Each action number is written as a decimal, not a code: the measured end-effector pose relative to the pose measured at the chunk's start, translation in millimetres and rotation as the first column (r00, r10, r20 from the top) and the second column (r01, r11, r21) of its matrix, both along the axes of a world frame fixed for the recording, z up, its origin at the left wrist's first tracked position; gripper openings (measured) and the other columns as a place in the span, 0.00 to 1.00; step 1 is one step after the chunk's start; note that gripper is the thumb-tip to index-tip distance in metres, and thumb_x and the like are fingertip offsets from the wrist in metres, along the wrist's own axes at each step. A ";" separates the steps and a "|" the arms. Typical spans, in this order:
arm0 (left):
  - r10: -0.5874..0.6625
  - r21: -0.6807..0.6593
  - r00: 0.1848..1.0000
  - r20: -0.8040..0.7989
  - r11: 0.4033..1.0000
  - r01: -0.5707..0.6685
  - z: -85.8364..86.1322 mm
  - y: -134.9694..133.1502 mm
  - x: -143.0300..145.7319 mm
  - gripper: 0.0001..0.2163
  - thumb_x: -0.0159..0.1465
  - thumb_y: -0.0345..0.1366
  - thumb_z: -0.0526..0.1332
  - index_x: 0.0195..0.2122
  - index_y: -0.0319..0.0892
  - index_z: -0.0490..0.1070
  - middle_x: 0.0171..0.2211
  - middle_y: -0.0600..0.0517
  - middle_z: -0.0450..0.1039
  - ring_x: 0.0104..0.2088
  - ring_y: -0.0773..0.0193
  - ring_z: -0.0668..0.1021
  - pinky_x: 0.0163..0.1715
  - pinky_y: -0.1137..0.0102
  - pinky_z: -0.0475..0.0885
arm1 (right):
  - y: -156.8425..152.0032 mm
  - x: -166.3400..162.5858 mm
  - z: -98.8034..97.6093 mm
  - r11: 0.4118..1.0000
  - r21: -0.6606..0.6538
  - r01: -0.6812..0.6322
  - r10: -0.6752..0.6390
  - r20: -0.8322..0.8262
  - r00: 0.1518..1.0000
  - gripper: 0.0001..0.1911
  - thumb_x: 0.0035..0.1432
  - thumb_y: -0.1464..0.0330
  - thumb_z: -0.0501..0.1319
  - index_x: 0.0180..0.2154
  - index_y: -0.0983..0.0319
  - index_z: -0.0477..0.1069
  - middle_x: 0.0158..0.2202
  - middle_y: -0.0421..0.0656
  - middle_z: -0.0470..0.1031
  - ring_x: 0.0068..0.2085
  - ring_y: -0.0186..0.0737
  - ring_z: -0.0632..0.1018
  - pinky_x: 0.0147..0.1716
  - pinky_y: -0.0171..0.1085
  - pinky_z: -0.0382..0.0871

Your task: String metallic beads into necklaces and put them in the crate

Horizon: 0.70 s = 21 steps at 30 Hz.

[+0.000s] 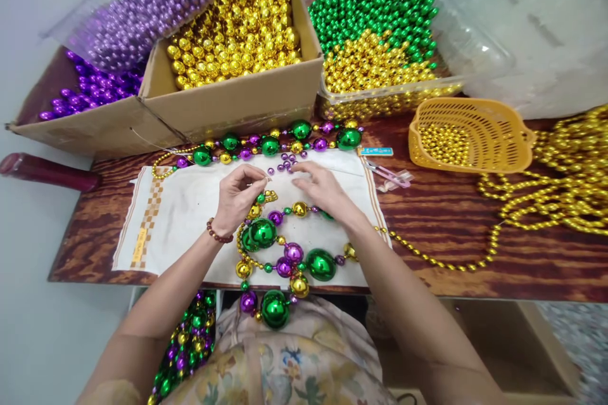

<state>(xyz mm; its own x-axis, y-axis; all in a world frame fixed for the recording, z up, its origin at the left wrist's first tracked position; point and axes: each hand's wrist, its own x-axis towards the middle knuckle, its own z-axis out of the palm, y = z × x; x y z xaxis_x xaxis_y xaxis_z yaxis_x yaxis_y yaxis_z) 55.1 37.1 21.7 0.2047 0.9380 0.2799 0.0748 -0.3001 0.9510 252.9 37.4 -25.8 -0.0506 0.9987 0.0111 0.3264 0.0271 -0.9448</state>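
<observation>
My left hand (240,197), with a brown bead bracelet at its wrist, is closed in a pinch over the white cloth (190,215). Its fingertips grip the thin end of a bead strand (262,233) of green, purple and gold balls, which loops below the hand and over the table's front edge. Just right of it, my right hand (320,189) has bent fingers, with thumb and index apart. Its fingertips are beside a few small loose purple beads (285,165). A thin line shows near its knuckles; whether it is touched I cannot tell.
A finished-looking strand (270,146) lies along the cloth's back edge. Behind stand a cardboard box (228,97) of gold and purple beads and a clear bin (389,89) of green and gold ones. Right are an orange basket (498,132), pink snips (389,175) and piled gold chains (570,170).
</observation>
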 end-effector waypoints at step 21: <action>0.048 -0.317 0.952 0.301 0.947 0.053 -11.8 -4.7 -15.5 0.14 0.59 0.42 0.69 0.32 0.43 0.64 0.31 0.53 0.77 0.39 0.62 0.82 0.47 0.60 0.76 | -39.7 0.9 10.5 0.970 -0.107 -0.220 0.165 -0.377 0.911 0.12 0.57 0.60 0.63 0.27 0.61 0.71 0.21 0.37 0.68 0.24 0.32 0.67 0.26 0.34 0.59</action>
